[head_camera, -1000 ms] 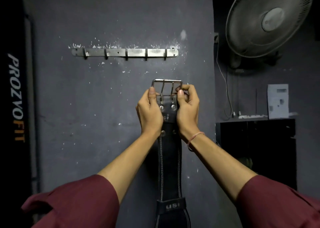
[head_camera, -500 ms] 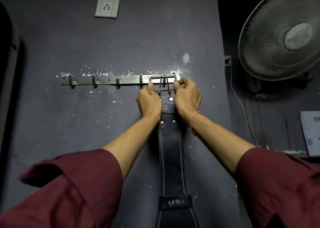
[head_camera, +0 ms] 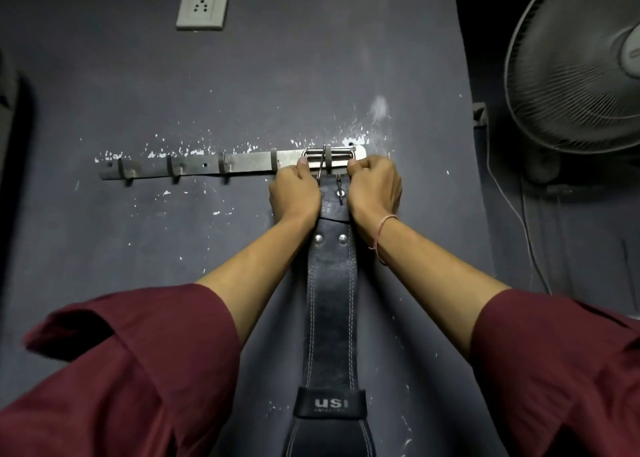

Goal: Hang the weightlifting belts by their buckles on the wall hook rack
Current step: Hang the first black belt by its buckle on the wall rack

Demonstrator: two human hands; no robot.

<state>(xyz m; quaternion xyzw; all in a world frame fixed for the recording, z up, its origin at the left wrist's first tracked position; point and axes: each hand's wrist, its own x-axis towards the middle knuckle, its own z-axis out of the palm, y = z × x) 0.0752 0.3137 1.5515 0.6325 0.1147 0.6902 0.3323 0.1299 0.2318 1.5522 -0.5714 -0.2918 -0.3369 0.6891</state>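
- Wall hook rack (head_camera: 194, 169): four hooks from its left end toward the middle stand bare. The work is at its right end.
- My left hand (head_camera: 294, 195): closed round the belt's left edge just under the buckle, thumb tip at the frame's left corner.
- Buckle (head_camera: 329, 156): the steel frame lies flat over the rack's right end. One prong hangs loose on the leather. Whether the last hook has passed through the frame, I cannot tell.
- Belt (head_camera: 332, 300): hangs straight down the wall between my forearms. I judge it to be thick, stiff and fairly heavy leather that will drag on the frame. The rigid metal sides are the soundest hold.
- My right hand (head_camera: 375, 189): fingers curled, gripping the buckle's right side.
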